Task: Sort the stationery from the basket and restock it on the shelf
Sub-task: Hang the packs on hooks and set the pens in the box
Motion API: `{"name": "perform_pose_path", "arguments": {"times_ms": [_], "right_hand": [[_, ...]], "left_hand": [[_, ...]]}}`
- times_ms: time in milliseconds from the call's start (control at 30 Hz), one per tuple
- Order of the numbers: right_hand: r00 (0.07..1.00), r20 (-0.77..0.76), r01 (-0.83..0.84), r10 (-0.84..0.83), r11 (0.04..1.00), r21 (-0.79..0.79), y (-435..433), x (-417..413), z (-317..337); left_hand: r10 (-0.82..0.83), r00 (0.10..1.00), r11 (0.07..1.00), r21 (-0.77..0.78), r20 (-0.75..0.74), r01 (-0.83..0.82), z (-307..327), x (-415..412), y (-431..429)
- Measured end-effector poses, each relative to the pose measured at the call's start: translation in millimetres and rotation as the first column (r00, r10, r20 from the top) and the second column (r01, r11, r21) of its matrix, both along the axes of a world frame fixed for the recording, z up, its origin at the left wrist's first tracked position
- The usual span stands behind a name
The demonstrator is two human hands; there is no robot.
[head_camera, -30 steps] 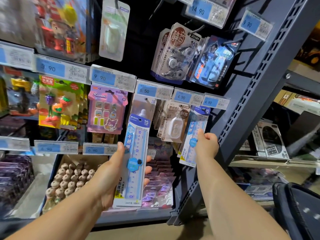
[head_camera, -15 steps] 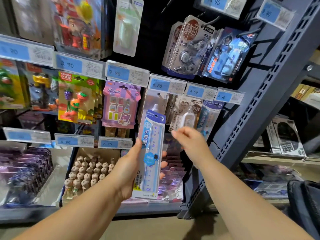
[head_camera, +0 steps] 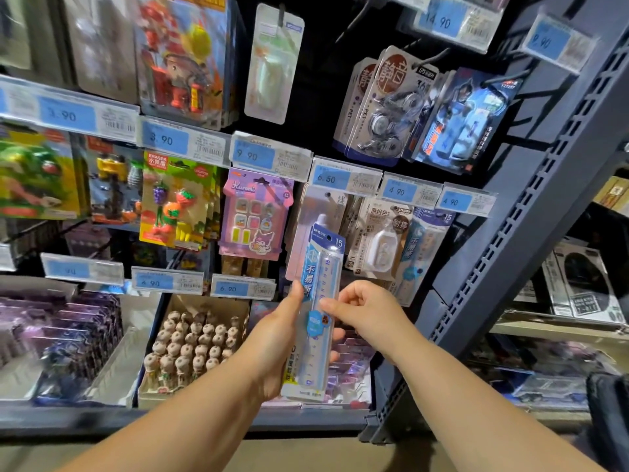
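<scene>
Ruler pack (head_camera: 318, 321) stands nearly upright before the shelf (head_camera: 531, 233), header end up and leaning slightly right, my left hand (head_camera: 272, 349) gripping its lower half, while my right hand (head_camera: 364, 311), fingers curled, touches its right edge; whether it pinches, I cannot tell.

Dark back panel (head_camera: 323, 80), blue price tags (head_camera: 398, 191), slotted upright (head_camera: 531, 212), beige floor (head_camera: 306, 454).
</scene>
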State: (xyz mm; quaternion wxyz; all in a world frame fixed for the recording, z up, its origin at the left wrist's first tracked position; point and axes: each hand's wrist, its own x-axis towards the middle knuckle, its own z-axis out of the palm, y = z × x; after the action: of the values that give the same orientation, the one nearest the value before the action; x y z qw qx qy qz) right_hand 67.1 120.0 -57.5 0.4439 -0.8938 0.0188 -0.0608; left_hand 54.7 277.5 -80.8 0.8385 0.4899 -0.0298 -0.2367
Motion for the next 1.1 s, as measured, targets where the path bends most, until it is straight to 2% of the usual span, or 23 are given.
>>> {"name": "perform_pose_path", "arguments": {"times_ms": [167,300,400,433,533,667,767,900,1100], "right_hand": [[1.0,-0.001,0.008,-0.008,0.999,0.054,4.3,-1.0,1.7],[0.998,-0.036,-0.048,0.058,0.973,0.225,7.7,-3.2,4.2],[0.995,-0.046,-0.074,0.085,0.977,0.2,10.1,-2.8,3.0],[0.997,-0.033,-0.055,0.064,0.972,0.23,8.9,-2.1,2.8],[0.998,0.025,0.043,-0.061,0.893,0.447,-0.9,-0.5,7.8],[0.942,0.095,0.226,-0.322,0.817,0.53,-30.2,4.0,11.2],[0.858,0.17,0.367,-0.484,0.811,0.455,-54.6,5.5,10.2],[0.763,0.252,0.52,-0.596,0.796,0.309,-80.4,7.6,6.7],[0.728,0.261,0.575,-0.634,0.772,0.27,-101.1,13.9,8.3]], "left_hand": [[0.025,0.999,0.998,0.048,0.042,-0.027,0.2,0.2,0.7],[0.022,0.997,0.996,0.084,0.068,-0.027,-0.3,0.2,1.3],[0.029,0.998,0.996,0.078,0.061,-0.034,-1.2,1.1,0.5],[0.036,0.997,0.996,0.075,0.065,-0.041,-1.9,1.7,0.1],[0.008,0.998,1.0,0.017,0.063,-0.009,-1.7,1.6,-1.3],[0.04,0.999,0.999,-0.019,0.03,-0.04,-4.6,5.7,-2.5],[0.021,0.999,0.999,-0.039,0.047,-0.019,-8.0,7.4,-6.8],[0.006,0.999,1.0,-0.022,0.037,-0.005,-12.9,11.2,-9.6],[-0.026,0.999,1.0,-0.017,0.035,0.027,-18.5,17.2,-11.7]]}}
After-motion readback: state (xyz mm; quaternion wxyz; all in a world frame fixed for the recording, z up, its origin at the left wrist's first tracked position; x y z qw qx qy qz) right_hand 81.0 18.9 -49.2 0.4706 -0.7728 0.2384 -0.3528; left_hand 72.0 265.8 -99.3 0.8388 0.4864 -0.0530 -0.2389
